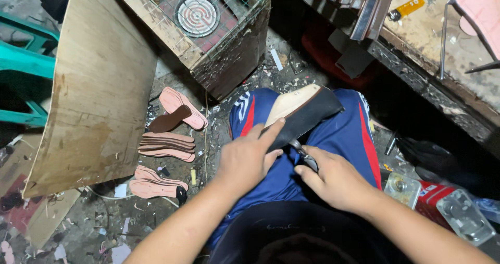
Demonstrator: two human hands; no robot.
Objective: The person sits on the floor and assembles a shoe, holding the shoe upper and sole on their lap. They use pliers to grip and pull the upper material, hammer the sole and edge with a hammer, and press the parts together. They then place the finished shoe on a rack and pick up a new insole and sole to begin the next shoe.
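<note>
Shoe last (pixel 302 110) in left hand (pixel 247 157), right hand's (pixel 336 180) metal tool (pixel 307 157) half hidden

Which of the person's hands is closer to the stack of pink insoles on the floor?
Left. The left hand rests on the black-covered shoe form on the lap, on the side toward the stack of pink insoles. The right hand grips a small metal tool farther away.

left hand (pixel 249 157) steadies black shoe upper on last (pixel 302 113) | right hand (pixel 333 178) grips metal tool (pixel 306 157) | pink insoles (pixel 166 144) on floor
</note>
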